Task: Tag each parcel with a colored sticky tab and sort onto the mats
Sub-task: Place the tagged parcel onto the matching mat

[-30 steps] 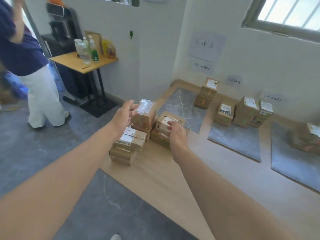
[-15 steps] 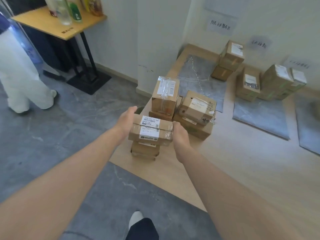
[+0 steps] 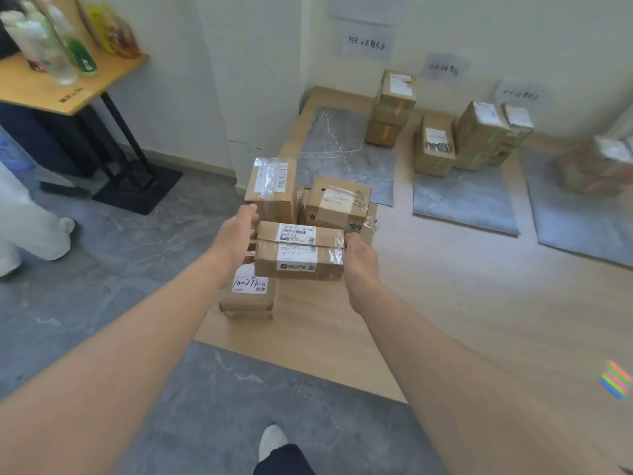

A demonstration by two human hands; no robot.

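Pale wood flooring (image 3: 445, 303) runs to a white wall, where handwritten paper signs (image 3: 366, 46) hang above three grey mats (image 3: 466, 204); the left mat carries orange-tabbed parcels (image 3: 390, 108) and the middle one carries green-tabbed parcels (image 3: 479, 135). In front of the near parcel pile (image 3: 337, 204), the left hand (image 3: 236, 234) and right hand (image 3: 359, 258) each close their grip on one end of two stacked flat parcels (image 3: 299, 252), held above the floor, with labels reading "5029 P021-00 A68" and "P021". Below them lies a marked parcel (image 3: 248, 293) with handwriting starting "10029", and the sticky tabs (image 3: 616, 383) lie at the near right edge.
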